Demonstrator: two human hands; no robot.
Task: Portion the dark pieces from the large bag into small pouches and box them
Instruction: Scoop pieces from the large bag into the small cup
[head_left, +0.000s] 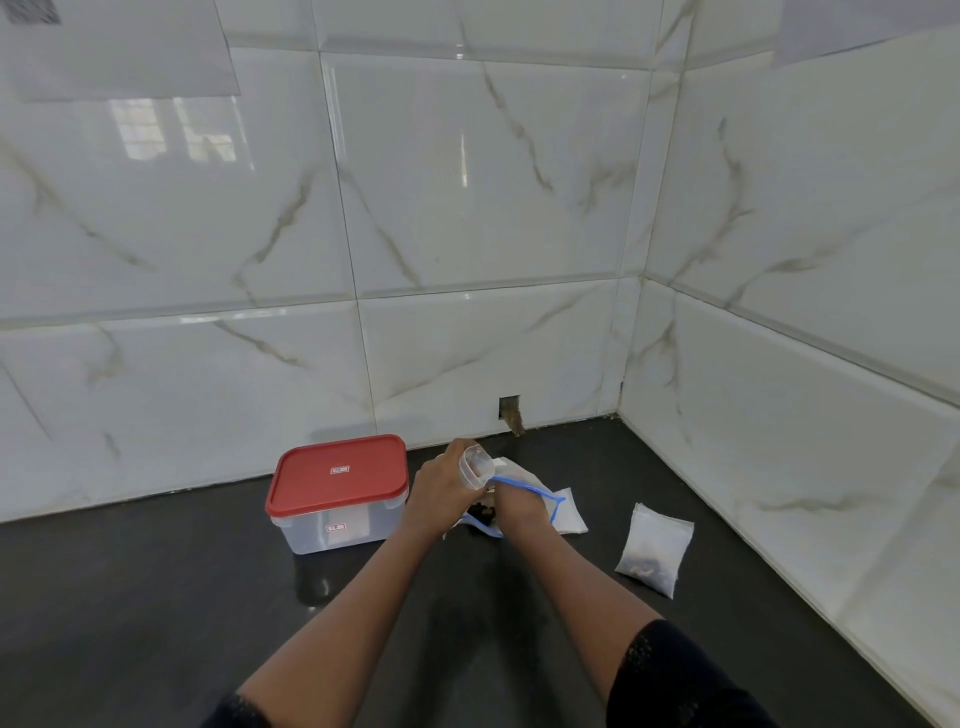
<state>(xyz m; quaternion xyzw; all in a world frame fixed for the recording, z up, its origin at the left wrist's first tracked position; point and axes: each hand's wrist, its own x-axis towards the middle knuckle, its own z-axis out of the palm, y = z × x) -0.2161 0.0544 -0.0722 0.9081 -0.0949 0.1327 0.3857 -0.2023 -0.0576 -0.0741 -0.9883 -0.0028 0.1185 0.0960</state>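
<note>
The large clear bag (519, 475) with a blue zip rim lies on the dark counter near the back wall. Dark pieces (480, 512) show inside it between my hands. My left hand (441, 491) grips a small clear plastic cup (475, 462), tilted above the bag's mouth. Just right of it, my right hand (522, 506) holds the bag at its blue rim, fingers hidden. A small filled pouch (655, 551) with dark pieces at its bottom lies to the right. The clear box (332, 530) stands at the left, its red lid (337, 475) on.
Flat white pouches (569, 512) lie under the large bag's right side. Marble-tiled walls close the counter at the back and right, meeting in a corner. A small cut-out hole (510, 410) is in the back wall just above the counter.
</note>
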